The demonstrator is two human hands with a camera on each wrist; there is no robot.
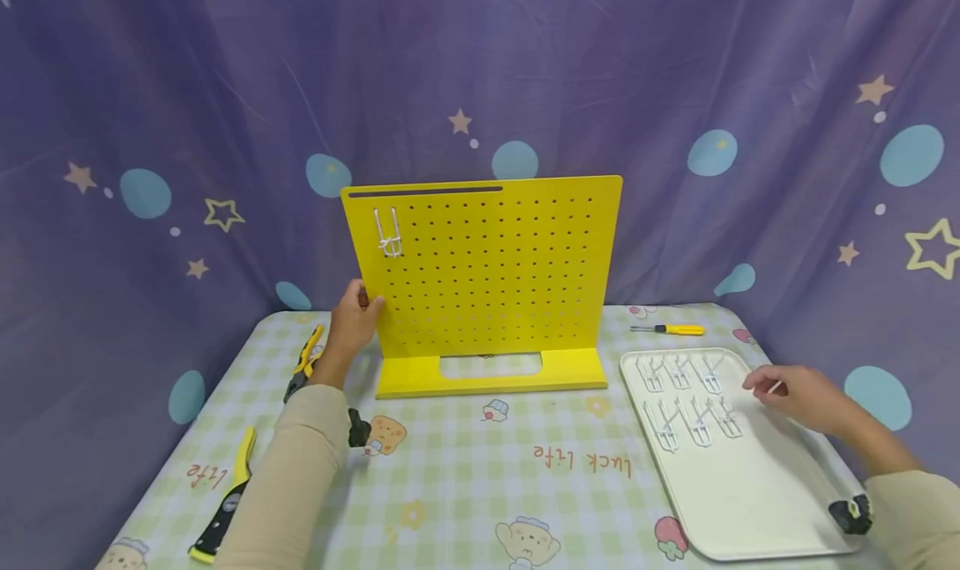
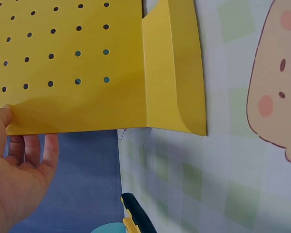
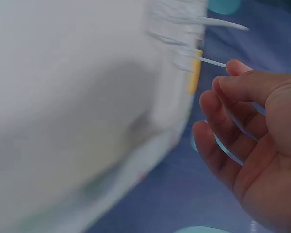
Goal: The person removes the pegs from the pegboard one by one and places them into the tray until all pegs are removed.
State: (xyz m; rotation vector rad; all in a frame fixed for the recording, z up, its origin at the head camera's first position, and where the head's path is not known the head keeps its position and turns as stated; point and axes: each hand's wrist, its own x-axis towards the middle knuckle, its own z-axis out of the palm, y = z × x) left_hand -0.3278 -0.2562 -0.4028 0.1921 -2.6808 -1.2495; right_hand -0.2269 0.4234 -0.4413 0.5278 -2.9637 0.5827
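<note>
A yellow pegboard (image 1: 487,270) stands upright on its base at the table's back. My left hand (image 1: 354,320) grips its left edge; in the left wrist view the thumb (image 2: 2,115) lies on the front face and the fingers are behind. One white double-prong hook (image 1: 388,235) hangs at the board's upper left. Over the right side of a white tray (image 1: 750,503), my right hand (image 1: 798,397) has its fingers loosely bent, just right of several white wire hooks (image 1: 699,424). In the right wrist view a hook prong (image 3: 211,61) reaches close to the fingertips; contact is unclear.
Behind the tray lies a yellow-handled screwdriver (image 1: 678,330). Yellow-and-black pliers (image 1: 303,362) and a black-and-yellow hand tool (image 1: 228,503) lie at the left, beside my left arm. A purple curtain (image 1: 480,70) hangs behind the checked tablecloth (image 1: 450,487).
</note>
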